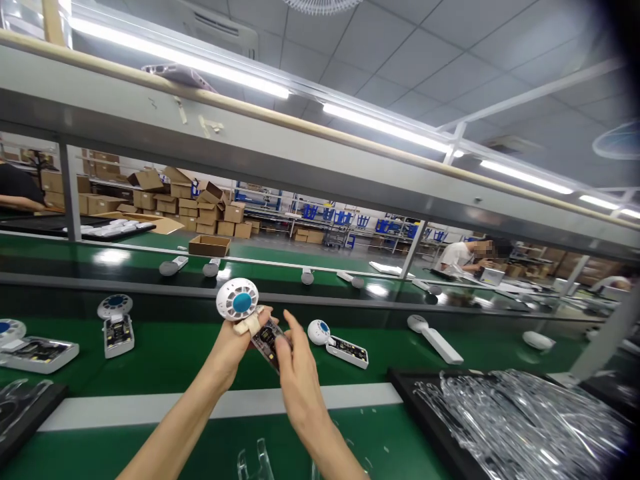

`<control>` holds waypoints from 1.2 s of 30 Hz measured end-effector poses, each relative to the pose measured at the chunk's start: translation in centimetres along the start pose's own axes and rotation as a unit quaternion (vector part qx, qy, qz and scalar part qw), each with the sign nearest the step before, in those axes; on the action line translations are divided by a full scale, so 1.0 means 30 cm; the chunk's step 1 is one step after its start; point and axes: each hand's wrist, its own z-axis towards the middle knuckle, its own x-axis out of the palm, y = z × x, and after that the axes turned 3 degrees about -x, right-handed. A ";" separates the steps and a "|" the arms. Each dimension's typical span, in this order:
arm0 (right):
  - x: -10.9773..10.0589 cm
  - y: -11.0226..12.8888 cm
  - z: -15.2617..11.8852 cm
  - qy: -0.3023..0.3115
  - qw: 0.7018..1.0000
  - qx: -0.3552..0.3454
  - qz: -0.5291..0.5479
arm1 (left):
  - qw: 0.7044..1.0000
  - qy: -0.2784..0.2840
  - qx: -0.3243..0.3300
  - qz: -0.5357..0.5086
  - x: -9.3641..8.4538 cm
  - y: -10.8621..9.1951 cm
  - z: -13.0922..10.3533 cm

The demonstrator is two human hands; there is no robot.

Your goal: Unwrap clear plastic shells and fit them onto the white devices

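Note:
My left hand (pixel 231 350) is closed around the neck of a white handheld fan (pixel 235 298) with a blue disc in its round head. Beige wrapping covers one of that hand's fingers. The fan's handle is uncovered and shows a dark circuit board, tilted down to the right. My right hand (pixel 299 363) grips the lower handle, its thumb on the board side and its other fingers partly hidden. Right of it, on the green belt (pixel 175 373), lies another open fan (pixel 345 350). Clear plastic pieces (pixel 257 463) lie on the near surface below my hands.
A black tray (pixel 430 423) heaped with clear plastic parts (pixel 525 417) stands at right; another dark tray (pixel 30 420) is at lower left. Several fans, including an open fan (pixel 119 327), lie along the belts. A shelf (pixel 300 153) runs overhead. A person (pixel 457 257) works across the line.

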 end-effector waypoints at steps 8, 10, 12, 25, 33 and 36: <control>0.085 -0.033 0.129 -0.128 0.988 0.067 0.049 | 0.980 -0.104 0.165 0.029 0.028 0.028 -0.011; 0.116 -0.053 0.151 -0.115 0.990 0.073 0.039 | 0.983 -0.125 0.131 0.012 0.008 0.050 0.022; 0.160 -0.096 0.175 -0.090 0.991 0.095 0.026 | 0.989 -0.137 0.051 -0.012 -0.025 0.086 0.068; 0.222 -0.103 0.276 0.035 0.978 0.086 0.188 | 0.985 -0.148 -0.086 -0.025 -0.164 0.056 0.123; 0.198 0.135 0.249 0.217 0.764 0.114 0.597 | 0.945 0.097 -0.188 -0.248 -0.002 0.066 0.045; 0.199 0.134 0.224 0.165 0.736 0.114 0.647 | 0.988 -0.047 -0.063 -0.133 -0.005 0.095 0.077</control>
